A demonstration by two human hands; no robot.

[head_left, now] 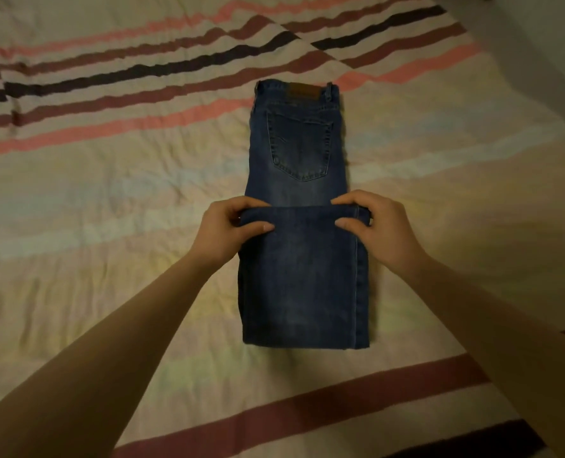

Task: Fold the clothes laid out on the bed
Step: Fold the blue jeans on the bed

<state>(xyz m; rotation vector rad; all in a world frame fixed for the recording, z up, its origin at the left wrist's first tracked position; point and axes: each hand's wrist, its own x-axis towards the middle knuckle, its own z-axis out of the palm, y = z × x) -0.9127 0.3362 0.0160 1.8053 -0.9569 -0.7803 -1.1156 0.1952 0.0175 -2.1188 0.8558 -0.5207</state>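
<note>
Bed: the bedspread (109, 200) fills nearly all I see, pale and crumpled, with pink, maroon and dark stripes running across its far part and a maroon band along the near edge.

Jeans: the blue jeans (302, 279) lie lengthwise in the middle of the bed, legs stacked one on the other, waistband at the far end. The lower legs are doubled back over the upper part, so the near end is a fold and the hem edge crosses the jeans about halfway along, just short of the back pocket.

Forearms: both of mine reach in bare from the bottom corners and meet at the hem edge.

Left hand: my left hand (223, 228) has its grip on the left corner of the hem edge, thumb flat on top of the denim, fingers curled over the far side of the edge. Narrow grip, pinching cloth.

Right hand: my right hand (378, 228) has the same grip on the right corner, thumb on top pointing inward, fingers curled over the edge. Narrow grip, pinching cloth.

Back pocket: the back pocket (299, 145) faces up on the far half, uncovered, just beyond my hands.

Waist patch: a brown patch (304, 93) sits on the waistband at the far end; I cannot read it.

Belt loop: a belt loop (329, 91) stands just right of the patch.
</note>
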